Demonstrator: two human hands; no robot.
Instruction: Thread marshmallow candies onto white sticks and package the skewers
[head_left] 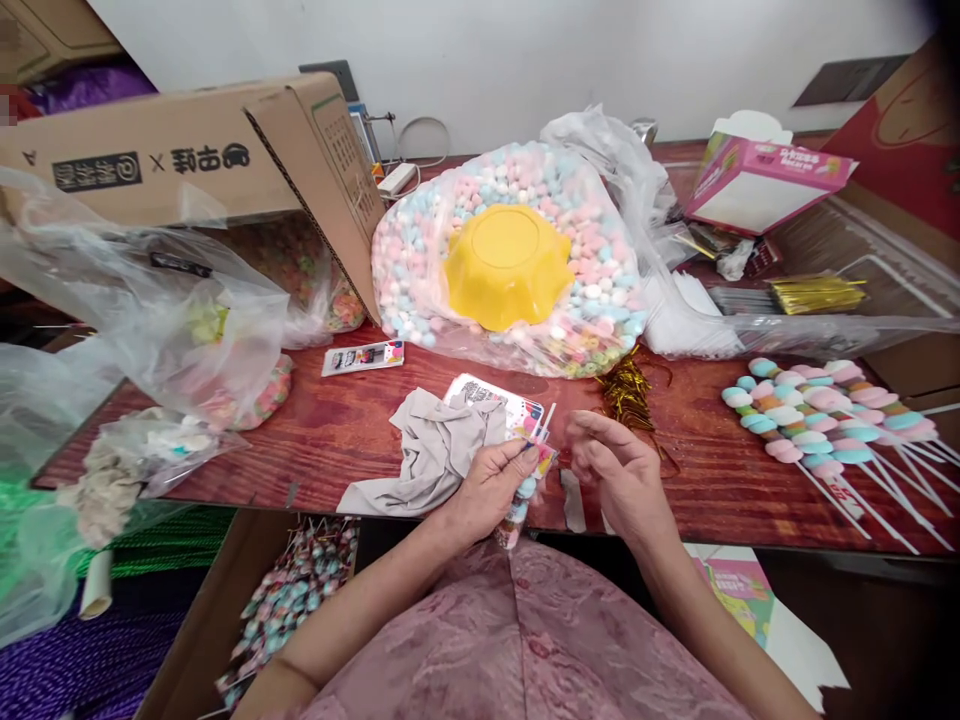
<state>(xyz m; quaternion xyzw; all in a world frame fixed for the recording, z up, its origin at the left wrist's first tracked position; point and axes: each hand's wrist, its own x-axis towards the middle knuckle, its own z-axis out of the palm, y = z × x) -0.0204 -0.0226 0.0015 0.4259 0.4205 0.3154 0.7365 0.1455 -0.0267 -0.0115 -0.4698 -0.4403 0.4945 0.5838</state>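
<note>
My left hand (491, 485) is closed around a wrapped marshmallow skewer (514, 515), its white stick pointing up and away from me. Clear wrapping with a colourful print covers the marshmallows. To the right, my right hand (619, 465) is raised with its fingers bent and the thumb and fingertips close together; whether anything thin is between them I cannot make out. Just behind it lies a bunch of gold twist ties (628, 392). A grey cloth (442, 440) and a stack of printed bags (495, 400) lie beyond my left hand.
A large bag of pastel marshmallows (420, 270) holds an upturned yellow bowl (508, 265). Unwrapped marshmallow skewers (825, 415) are piled at the right. A cardboard box (180, 150) stands at the left, and a box of wrapped skewers (300, 590) sits below the table edge.
</note>
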